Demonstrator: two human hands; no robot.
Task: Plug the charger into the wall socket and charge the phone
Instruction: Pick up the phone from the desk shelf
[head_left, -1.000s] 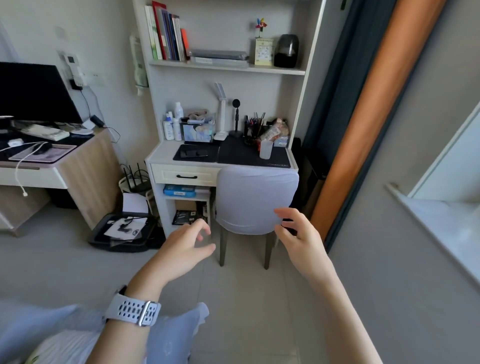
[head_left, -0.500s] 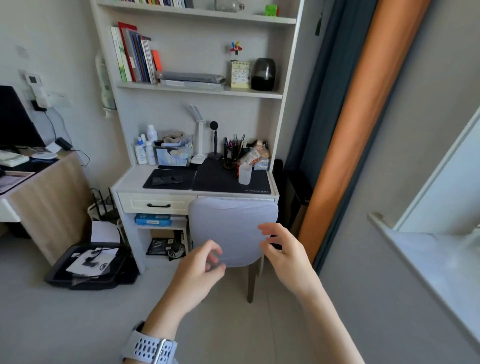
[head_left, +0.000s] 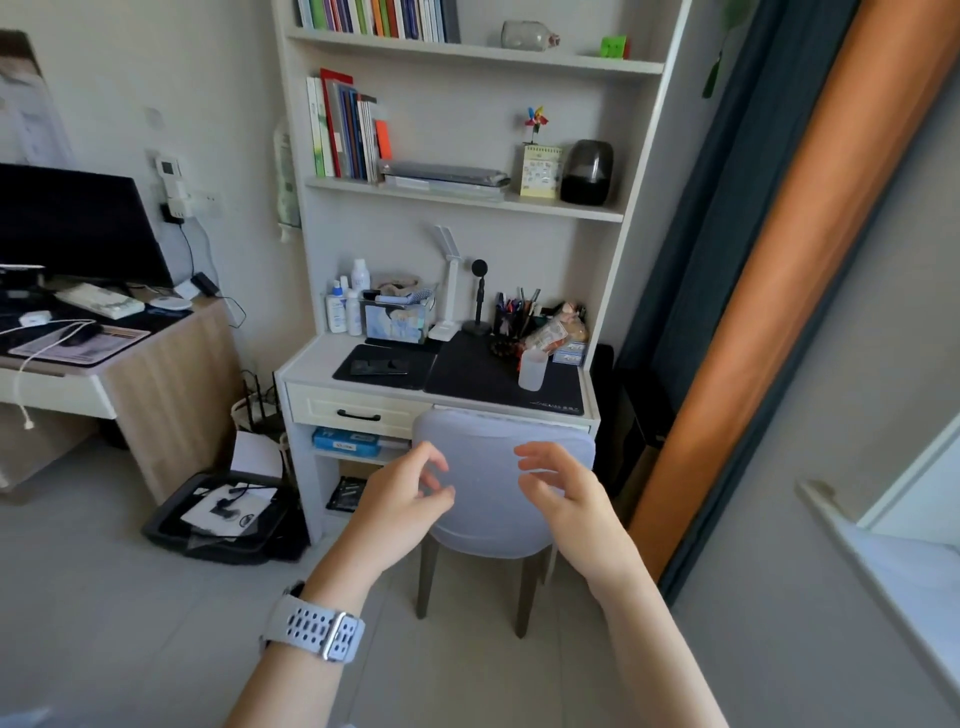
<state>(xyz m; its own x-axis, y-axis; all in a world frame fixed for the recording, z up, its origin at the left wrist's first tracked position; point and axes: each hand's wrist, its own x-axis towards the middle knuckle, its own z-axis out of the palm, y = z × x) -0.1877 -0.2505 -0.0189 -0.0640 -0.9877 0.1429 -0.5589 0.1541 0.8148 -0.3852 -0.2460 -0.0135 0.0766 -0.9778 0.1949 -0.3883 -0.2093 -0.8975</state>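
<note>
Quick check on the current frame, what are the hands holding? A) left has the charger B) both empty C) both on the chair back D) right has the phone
B: the left hand and right hand both hang open in the air in front of the chair, fingers curled around nothing, while the phone lies on the dark mat on the desk.

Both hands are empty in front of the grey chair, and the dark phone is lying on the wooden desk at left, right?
Not quite. The head view shows the dark phone lying on the black mat of the white shelf desk. Both hands, left and right, are empty before the grey chair.
</note>
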